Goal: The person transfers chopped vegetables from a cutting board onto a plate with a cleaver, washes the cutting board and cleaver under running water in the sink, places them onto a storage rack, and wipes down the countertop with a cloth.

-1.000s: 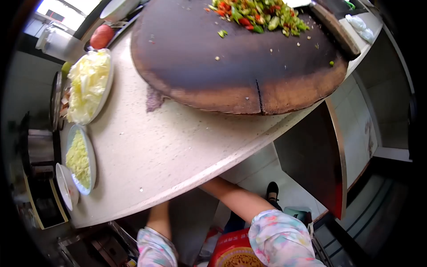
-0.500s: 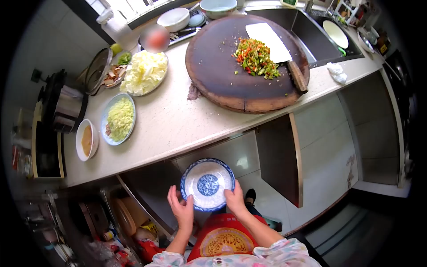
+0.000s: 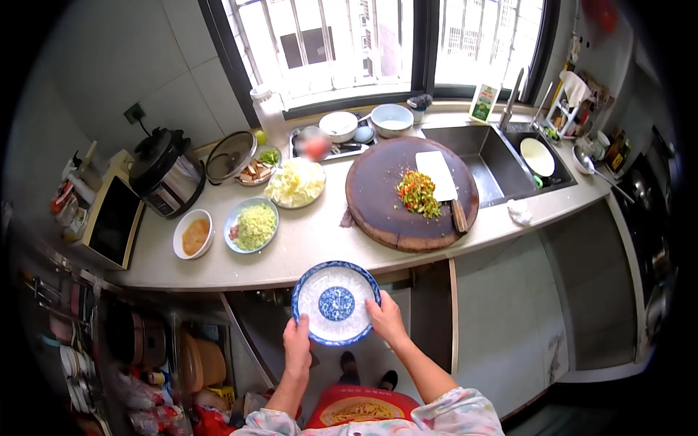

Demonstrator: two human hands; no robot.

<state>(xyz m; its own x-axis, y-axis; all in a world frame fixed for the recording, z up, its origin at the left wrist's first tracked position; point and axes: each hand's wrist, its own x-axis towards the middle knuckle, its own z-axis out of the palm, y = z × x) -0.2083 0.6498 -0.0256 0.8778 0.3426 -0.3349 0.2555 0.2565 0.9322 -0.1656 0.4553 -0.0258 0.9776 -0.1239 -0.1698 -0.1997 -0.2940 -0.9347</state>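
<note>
A blue-and-white patterned plate (image 3: 337,303) is held in front of the counter's edge, its inside facing up. My left hand (image 3: 297,343) is closed on its lower left rim, thumb on top. At the right rim my right hand (image 3: 385,317) grips it the same way. Beyond it on the counter lies a round wooden board (image 3: 371,182) with chopped red and green peppers (image 3: 419,195) and a cleaver (image 3: 436,176). Left of the board are a plate of cut cabbage (image 3: 295,183), a plate of chopped pale-green vegetable (image 3: 256,226) and a white bowl (image 3: 194,234) with tan contents.
The sink (image 3: 491,163) is behind the board on the right. A pressure cooker (image 3: 169,174) and a microwave (image 3: 113,221) stand at the left. Below the counter (image 3: 313,253), a cabinet door (image 3: 433,312) hangs open. An open drawer (image 3: 200,363) holds containers at lower left.
Both hands have come up from below the counter with the plate between them. The view has risen, bringing the window and sink into sight. The left hand has closed on the rim.
</note>
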